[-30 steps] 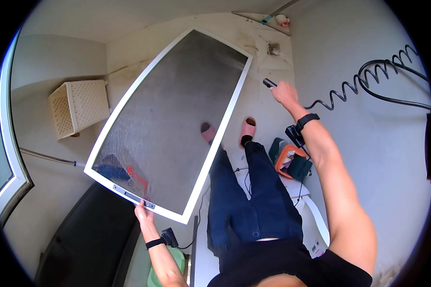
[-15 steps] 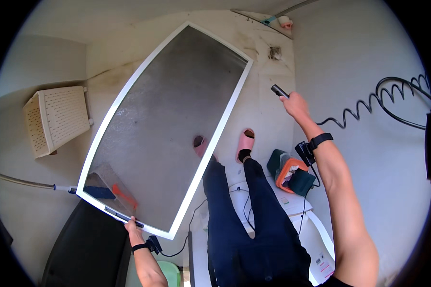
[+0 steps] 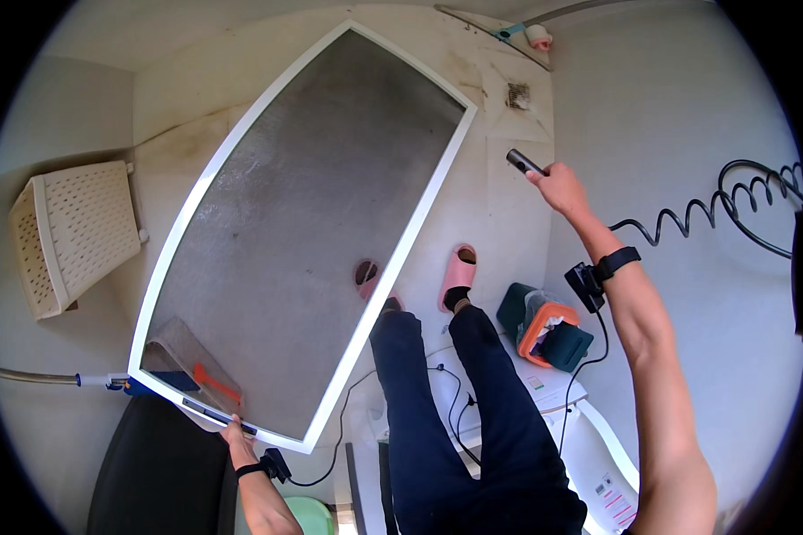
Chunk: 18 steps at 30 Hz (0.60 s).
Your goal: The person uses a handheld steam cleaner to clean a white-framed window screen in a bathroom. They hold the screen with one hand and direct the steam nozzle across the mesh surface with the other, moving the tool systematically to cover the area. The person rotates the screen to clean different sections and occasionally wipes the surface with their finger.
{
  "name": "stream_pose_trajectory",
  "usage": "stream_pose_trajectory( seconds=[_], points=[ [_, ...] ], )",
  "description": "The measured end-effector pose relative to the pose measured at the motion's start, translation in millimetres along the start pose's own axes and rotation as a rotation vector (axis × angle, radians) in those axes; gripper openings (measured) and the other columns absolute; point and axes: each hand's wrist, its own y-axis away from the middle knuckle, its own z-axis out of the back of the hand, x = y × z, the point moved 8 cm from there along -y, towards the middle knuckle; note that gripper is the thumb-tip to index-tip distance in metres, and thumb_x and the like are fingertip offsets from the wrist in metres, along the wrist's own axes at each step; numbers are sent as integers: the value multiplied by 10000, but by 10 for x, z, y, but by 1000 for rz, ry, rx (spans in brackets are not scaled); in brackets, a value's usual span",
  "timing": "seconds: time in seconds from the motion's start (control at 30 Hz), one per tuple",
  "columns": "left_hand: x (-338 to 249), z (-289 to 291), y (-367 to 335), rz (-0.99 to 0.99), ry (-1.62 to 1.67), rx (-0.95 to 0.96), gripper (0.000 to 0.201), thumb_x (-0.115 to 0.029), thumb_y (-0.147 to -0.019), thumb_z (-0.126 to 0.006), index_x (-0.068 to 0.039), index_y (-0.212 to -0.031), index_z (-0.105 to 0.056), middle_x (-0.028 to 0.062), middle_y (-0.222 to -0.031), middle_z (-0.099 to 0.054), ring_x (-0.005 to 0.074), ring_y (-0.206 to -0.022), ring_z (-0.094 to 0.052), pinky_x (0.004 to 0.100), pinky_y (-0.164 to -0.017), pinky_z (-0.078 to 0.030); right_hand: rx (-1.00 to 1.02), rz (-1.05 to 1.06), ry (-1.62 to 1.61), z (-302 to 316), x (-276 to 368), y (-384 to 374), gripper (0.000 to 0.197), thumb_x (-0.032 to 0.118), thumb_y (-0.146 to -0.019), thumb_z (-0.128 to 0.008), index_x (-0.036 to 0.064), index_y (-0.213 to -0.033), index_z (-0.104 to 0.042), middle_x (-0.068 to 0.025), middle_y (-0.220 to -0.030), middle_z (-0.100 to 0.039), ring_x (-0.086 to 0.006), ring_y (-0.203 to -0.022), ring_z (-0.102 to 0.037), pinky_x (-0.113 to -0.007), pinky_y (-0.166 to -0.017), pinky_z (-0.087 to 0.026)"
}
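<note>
Holding the white-framed mesh screen (image 3: 303, 205) at a slant in front of the body, aligning its long sides from lower left to upper right. Being unable to tell contact from clearance at its far end. Clamping the left hand (image 3: 235, 434) on the frame's lower edge, at the right end of a dark strip (image 3: 207, 412). Gripping a dark cylindrical handle (image 3: 522, 162) in the right hand (image 3: 560, 187), closing fingers around its near end and pointing its free end up and left, apart from the screen's right side. Wearing 2 black wrist straps (image 3: 617, 261), 1 per arm, each carrying a small black box.

Seeing through the lower-left mesh a grey boxy item (image 3: 178, 343) with an orange-red bar (image 3: 216, 382). Standing in 2 pink slippers (image 3: 458, 276), viewing 1 partly through the mesh.

Noting an orange-rimmed bin (image 3: 528, 339) right of the legs, and a black coiled hose (image 3: 656, 227) passing behind the right forearm. Recording a floor drain (image 3: 518, 96) beyond the handle, a beige perforated basket (image 3: 89, 223) at far left, a metal pole (image 3: 36, 377) below it, and a green basin (image 3: 310, 515) at the lower edge.
</note>
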Motion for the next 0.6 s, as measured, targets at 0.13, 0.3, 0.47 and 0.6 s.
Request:
stream_pose_trajectory(
  seconds=[0.13,0.3,0.47,0.6],
  points=[
    [-45,-64,107,2,-29,-28,338,-115,-877,-563,-60,-1199,-474,126,-1035,-585,318,-915,-575,633,-708,-436,162,-55,-116,-51,-37,-12,434,396,-810,-600,-31,-882,-627,-235,-885,-636,-375,-861,-614,-436,-737,-469],
    [-225,-124,93,-88,-42,-71,259,-171,-876,-560,2,-1065,-522,133,-946,-591,319,-856,-578,563,-699,-449,15,33,-67,-147,-230,-204,433,388,-803,-608,-40,-862,-621,-241,-856,-635,-377,-848,-615,-441,-723,-468],
    [-287,107,-122,-195,-125,-90,233,-244,-873,-546,-39,-981,-524,120,-916,-571,345,-914,-559,662,-721,-396,6,-53,-29,-507,-819,-479,435,390,-797,-612,-36,-887,-622,-234,-856,-635,-378,-852,-613,-439,-725,-469],
    [-394,193,-118,-203,-54,-117,268,-222,-879,-538,-35,-1071,-525,146,-1038,-579,359,-1008,-544,668,-749,-382,45,-17,22,-624,-1030,-647,451,417,-804,-593,-22,-905,-624,-228,-839,-633,-371,-851,-612,-435,-725,-469]
  ],
)
